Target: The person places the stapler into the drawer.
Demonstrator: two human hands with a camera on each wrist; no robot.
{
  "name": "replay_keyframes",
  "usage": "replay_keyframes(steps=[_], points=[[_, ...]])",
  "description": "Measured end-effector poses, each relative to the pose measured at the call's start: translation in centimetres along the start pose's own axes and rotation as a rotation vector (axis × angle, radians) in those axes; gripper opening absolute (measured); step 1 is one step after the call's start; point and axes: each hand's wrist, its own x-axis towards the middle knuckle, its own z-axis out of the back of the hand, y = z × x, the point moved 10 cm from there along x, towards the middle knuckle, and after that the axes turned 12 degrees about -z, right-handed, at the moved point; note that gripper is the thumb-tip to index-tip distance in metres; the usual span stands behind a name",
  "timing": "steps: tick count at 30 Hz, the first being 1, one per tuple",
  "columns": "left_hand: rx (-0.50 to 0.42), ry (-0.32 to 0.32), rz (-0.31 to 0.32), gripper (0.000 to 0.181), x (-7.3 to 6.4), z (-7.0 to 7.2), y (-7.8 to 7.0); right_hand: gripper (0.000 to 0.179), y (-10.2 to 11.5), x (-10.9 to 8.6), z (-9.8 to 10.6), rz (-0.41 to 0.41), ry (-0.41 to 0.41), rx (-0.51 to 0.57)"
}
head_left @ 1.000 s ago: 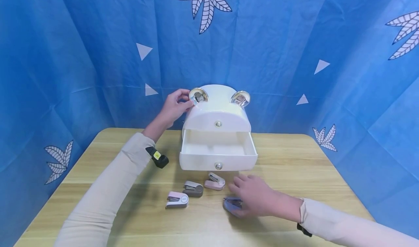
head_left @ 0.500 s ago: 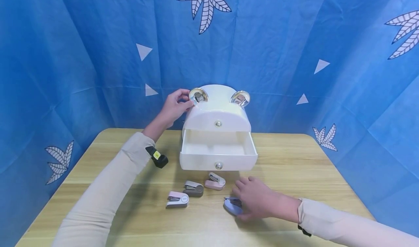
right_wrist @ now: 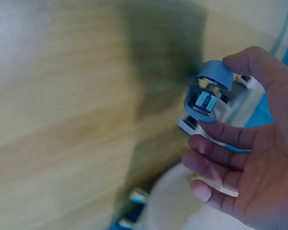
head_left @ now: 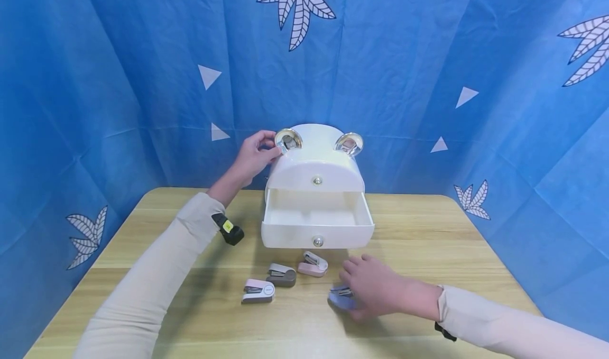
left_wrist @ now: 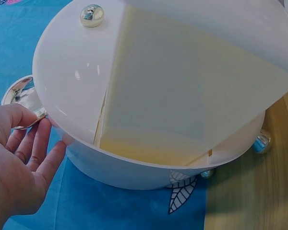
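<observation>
My left hand point(head_left: 254, 157) pinches the shiny gold ear point(left_wrist: 26, 98) of a white drawer box point(head_left: 316, 137) between thumb and index finger. The box's lower drawer point(head_left: 317, 236) is pulled out, and its inside shows bare white. On the right of the table, my right hand point(head_left: 376, 290) grips a small blue stapler point(head_left: 341, 298). Seen from the right wrist, thumb and index finger pinch that stapler point(right_wrist: 209, 91) at its two sides. To its left lie a pink-and-white stapler point(head_left: 312, 264), a grey-and-white stapler point(head_left: 281, 275) and another pink-topped one point(head_left: 258, 291).
A wooden table point(head_left: 200, 316) carries everything. Blue cloth point(head_left: 399, 73) with white leaves and triangles hangs behind and on both sides. The box's second gold ear point(head_left: 349, 144) and the upper drawer's round knob point(head_left: 317, 180) stick out.
My right hand and the blue stapler have shifted slightly to the right, and the stapler has turned a little. The left hand, the box and the other staplers stay where they were.
</observation>
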Motion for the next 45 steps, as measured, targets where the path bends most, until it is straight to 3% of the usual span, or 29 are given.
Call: replay_keyframes(steps=[4,12,18,21,27,33,45], points=[[-0.004,-0.003,-0.004,0.034,-0.1,0.0,0.0,0.053,-0.5,-0.2,2.2,0.015,-0.044,-0.013],[0.007,-0.004,-0.003,0.035,-0.1,-0.1,-0.1,0.038,-3.0,-0.8,9.4,0.009,-0.254,0.091],[0.033,0.005,-0.019,0.035,-0.1,0.0,-0.4,0.038,-5.4,-1.0,14.9,0.019,-0.445,0.157],[0.042,0.006,-0.022,0.034,-0.1,0.0,-0.4,0.041,-6.3,-0.8,16.6,0.022,-0.496,0.162],[0.037,-0.001,-0.037,0.036,-0.1,0.0,-0.3,0.043,-7.1,0.8,17.8,0.035,-0.519,0.07],[0.028,-0.018,-0.038,0.036,-0.2,0.1,-0.3,0.041,-6.4,3.3,18.4,0.101,-0.533,-0.018],[0.037,-0.025,-0.043,0.036,-0.2,0.0,-0.2,0.043,-3.6,9.5,16.5,0.142,-0.36,-0.105]])
